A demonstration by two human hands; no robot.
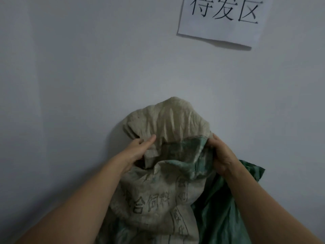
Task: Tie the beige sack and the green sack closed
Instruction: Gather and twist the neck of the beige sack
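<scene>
A beige woven sack with dark printed characters stands against the wall, its mouth open and its top flap raised against the wall. My left hand grips the left edge of the sack's mouth. My right hand grips the right edge, where the fabric shows green print. A green sack stands just right of the beige one, partly hidden behind my right forearm; its top cannot be seen clearly.
A pale grey wall fills the view behind the sacks. A white paper sign with black characters hangs on it at the upper right.
</scene>
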